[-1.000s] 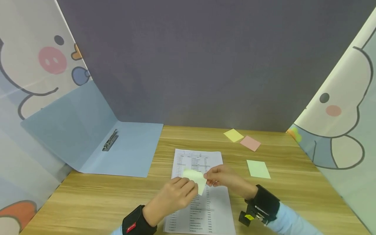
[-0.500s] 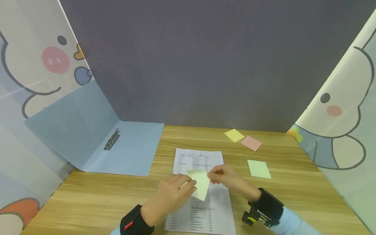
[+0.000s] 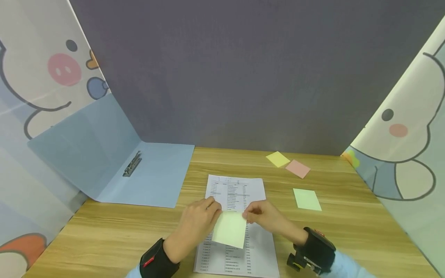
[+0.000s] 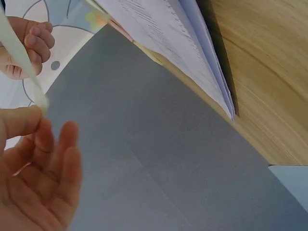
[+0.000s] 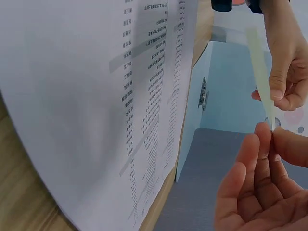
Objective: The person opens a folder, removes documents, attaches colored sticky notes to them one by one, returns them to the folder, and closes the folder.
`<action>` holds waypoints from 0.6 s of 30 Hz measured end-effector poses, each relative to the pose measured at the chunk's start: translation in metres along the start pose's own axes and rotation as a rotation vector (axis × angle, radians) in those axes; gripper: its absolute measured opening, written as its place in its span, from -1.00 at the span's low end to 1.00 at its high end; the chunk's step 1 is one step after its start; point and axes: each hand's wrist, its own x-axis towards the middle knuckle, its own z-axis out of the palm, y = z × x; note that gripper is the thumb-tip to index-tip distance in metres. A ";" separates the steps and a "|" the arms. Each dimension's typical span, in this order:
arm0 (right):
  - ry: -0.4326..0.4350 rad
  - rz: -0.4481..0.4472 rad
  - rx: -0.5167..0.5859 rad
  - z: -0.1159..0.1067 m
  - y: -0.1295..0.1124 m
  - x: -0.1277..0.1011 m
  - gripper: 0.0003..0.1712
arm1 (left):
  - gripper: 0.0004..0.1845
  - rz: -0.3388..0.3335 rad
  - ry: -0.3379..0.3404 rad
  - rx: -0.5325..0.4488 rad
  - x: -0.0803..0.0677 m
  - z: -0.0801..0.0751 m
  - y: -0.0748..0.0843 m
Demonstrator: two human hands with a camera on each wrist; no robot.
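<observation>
A pale yellow-green sticky note (image 3: 229, 230) is held above the printed sheets (image 3: 255, 251) in the head view. My left hand (image 3: 199, 218) pinches its upper left corner between thumb and finger. At the upper right corner, my right hand (image 3: 265, 217) pinches it the same way. Seen from the left wrist, the note (image 4: 19, 50) appears nearly edge-on, running from the left thumb up toward the other hand. In the right wrist view the note (image 5: 260, 72) is a thin strip between both hands, and the stacked pages (image 5: 86, 96) of printed text lie below.
An open light blue folder (image 3: 160, 177) with a metal clip (image 3: 132, 165) lies at the left. On the right are a green sticky pad (image 3: 307, 199), a pink one (image 3: 298, 168) and a yellow one (image 3: 277, 159). A dark grey panel (image 3: 236, 77) stands behind the wooden table (image 3: 132, 235).
The sticky note has turned from a slant to nearly square with the sheets and lowered toward me. My left hand has moved from its left side to its upper left corner.
</observation>
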 end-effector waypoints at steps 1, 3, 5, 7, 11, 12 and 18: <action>0.004 -0.008 -0.004 0.000 0.000 0.001 -0.87 | -0.88 -0.017 -0.025 -0.008 0.000 0.000 0.000; 0.025 -0.031 -0.045 0.001 0.000 0.003 -0.88 | -0.89 -0.057 -0.094 -0.027 0.002 0.001 -0.002; 0.064 -0.061 -0.106 0.002 0.000 0.008 -0.90 | -0.90 -0.096 -0.173 -0.058 0.005 0.001 -0.005; 0.115 -0.079 -0.181 0.002 0.001 0.017 -0.90 | -0.91 -0.133 -0.247 -0.092 0.011 0.003 -0.011; 0.147 -0.043 -0.268 -0.001 0.008 0.039 -0.90 | -0.92 -0.217 -0.402 -0.225 0.027 0.012 -0.030; 0.126 -0.023 -0.268 -0.003 0.011 0.045 -0.90 | -0.92 -0.243 -0.447 -0.265 0.031 0.016 -0.035; -0.027 0.087 -0.171 -0.013 0.031 0.072 -0.81 | -0.88 -0.383 -0.647 -0.439 0.051 0.046 -0.062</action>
